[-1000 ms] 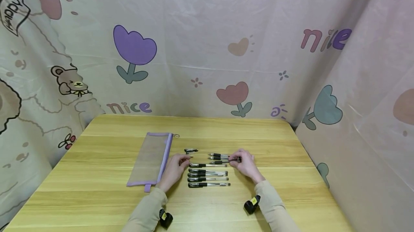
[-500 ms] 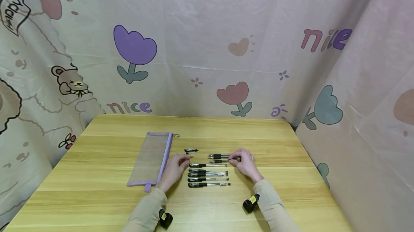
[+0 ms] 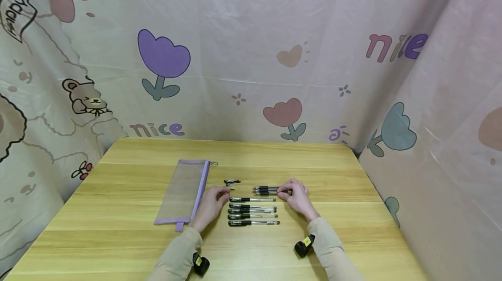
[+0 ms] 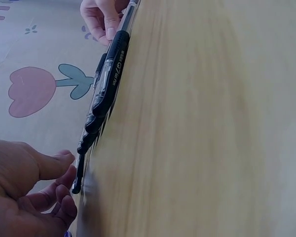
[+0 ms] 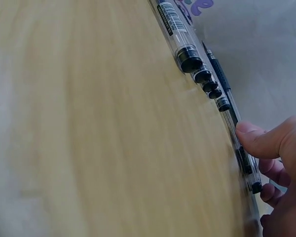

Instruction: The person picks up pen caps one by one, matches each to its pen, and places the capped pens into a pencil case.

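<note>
My right hand (image 3: 296,199) pinches an uncapped black gel pen (image 3: 266,193) near its rear end, thumb on the near side. That pen lies close against a few other uncapped pens (image 3: 266,188), all with nibs to the left. In the right wrist view the thumb (image 5: 260,141) rests on the clear barrel. My left hand (image 3: 211,204) rests beside the small pile of black pen caps (image 3: 231,181), fingers loosely curled. The left wrist view shows its thumb (image 4: 52,165) near the capped end of a pen, with nothing visible in its grasp.
Several capped gel pens (image 3: 252,223) lie in parallel rows between the hands, caps to the left. A mesh zip pouch (image 3: 178,191) with purple edging lies flat on the left of the wooden table (image 3: 117,246). A printed curtain (image 3: 235,54) hangs behind.
My right hand's pen has slid away from me, closing the gap to the other uncapped pens. The left hand and the capped pens have stayed in place.
</note>
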A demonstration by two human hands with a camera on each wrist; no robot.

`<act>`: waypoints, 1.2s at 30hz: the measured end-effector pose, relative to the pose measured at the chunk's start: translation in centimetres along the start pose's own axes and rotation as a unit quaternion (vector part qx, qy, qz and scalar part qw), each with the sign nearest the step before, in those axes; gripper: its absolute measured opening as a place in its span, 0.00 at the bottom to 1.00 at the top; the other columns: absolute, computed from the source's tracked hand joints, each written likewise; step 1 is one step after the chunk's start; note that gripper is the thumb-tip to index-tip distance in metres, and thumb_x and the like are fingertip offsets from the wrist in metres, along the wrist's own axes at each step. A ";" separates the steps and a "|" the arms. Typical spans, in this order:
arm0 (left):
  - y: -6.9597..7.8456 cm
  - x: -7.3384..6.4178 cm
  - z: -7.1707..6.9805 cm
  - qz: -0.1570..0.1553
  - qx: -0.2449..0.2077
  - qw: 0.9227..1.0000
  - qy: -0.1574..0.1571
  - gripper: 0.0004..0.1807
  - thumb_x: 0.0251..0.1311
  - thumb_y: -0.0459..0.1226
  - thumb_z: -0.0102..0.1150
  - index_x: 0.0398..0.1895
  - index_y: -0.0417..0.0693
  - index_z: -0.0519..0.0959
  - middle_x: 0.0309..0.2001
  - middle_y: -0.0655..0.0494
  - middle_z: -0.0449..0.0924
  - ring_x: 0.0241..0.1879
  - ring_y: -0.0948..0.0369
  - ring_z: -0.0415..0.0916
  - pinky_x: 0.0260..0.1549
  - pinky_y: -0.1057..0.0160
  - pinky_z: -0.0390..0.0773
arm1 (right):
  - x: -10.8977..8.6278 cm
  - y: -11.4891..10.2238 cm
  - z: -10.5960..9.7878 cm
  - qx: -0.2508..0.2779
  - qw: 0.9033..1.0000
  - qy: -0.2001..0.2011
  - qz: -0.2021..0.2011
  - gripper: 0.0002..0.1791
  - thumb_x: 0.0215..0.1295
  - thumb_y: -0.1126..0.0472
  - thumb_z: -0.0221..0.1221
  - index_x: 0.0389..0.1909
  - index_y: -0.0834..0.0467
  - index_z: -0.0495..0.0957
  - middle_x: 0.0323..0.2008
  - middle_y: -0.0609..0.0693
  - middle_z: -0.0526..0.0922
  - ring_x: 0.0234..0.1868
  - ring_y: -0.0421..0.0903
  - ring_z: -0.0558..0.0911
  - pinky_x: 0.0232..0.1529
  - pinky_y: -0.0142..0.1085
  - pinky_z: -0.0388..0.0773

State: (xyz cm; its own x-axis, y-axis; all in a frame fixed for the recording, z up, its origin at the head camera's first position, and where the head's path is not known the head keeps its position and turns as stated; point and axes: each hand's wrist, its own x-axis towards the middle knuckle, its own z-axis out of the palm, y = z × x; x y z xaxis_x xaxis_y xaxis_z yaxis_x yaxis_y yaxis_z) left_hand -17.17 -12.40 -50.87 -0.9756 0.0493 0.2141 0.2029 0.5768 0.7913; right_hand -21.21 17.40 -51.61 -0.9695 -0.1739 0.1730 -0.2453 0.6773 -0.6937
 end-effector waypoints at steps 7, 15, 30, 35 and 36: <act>0.0 0.0 0.0 -0.003 0.000 1.000 -0.003 0.10 0.61 0.26 0.63 0.45 0.37 0.85 0.36 0.49 0.84 0.36 0.59 0.78 0.37 0.67 0.77 | 0.0 0.0 -0.1 0.011 1.000 0.001 0.010 0.04 0.58 0.65 0.69 0.31 0.52 0.87 0.39 0.48 0.82 0.50 0.51 0.74 0.55 0.51 0.56; 0.0 0.1 0.0 0.005 0.015 1.000 0.006 0.12 0.60 0.24 0.62 0.47 0.37 0.84 0.36 0.48 0.83 0.37 0.58 0.77 0.39 0.64 0.77 | -0.2 -0.2 -0.5 0.033 0.999 -0.001 0.014 0.04 0.58 0.66 0.69 0.33 0.54 0.87 0.40 0.50 0.83 0.51 0.53 0.75 0.61 0.57 0.55; -0.1 1.0 -0.1 -0.014 0.036 0.999 0.007 0.14 0.59 0.24 0.62 0.49 0.37 0.82 0.42 0.42 0.78 0.42 0.52 0.75 0.44 0.54 0.76 | -0.7 -0.1 -0.8 0.086 0.995 -0.013 0.047 0.05 0.61 0.64 0.67 0.37 0.53 0.87 0.42 0.49 0.82 0.45 0.46 0.76 0.50 0.41 0.71; -0.2 1.3 -0.1 -0.014 0.038 0.999 0.010 0.13 0.58 0.24 0.64 0.47 0.37 0.83 0.40 0.43 0.77 0.40 0.53 0.74 0.42 0.57 0.75 | -0.8 -0.2 -1.0 0.097 0.994 -0.017 0.043 0.05 0.63 0.64 0.65 0.38 0.54 0.87 0.41 0.50 0.83 0.40 0.44 0.76 0.43 0.35 0.71; -0.3 1.4 0.0 -0.015 0.038 0.999 0.011 0.13 0.57 0.24 0.64 0.46 0.37 0.83 0.39 0.43 0.77 0.40 0.53 0.74 0.42 0.57 0.75 | -0.8 -0.2 -1.0 0.098 0.994 -0.018 0.041 0.05 0.64 0.64 0.65 0.39 0.55 0.87 0.41 0.50 0.83 0.39 0.43 0.76 0.42 0.34 0.72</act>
State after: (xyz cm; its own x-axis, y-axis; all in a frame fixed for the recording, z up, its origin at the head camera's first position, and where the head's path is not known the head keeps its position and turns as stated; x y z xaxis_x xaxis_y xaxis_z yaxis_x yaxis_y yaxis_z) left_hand -18.56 -12.52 -50.75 -0.9787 0.0144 0.2047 0.1665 0.6384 0.7514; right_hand -20.35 18.12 -50.91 -0.9846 -0.1509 0.0881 -0.1566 0.5382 -0.8281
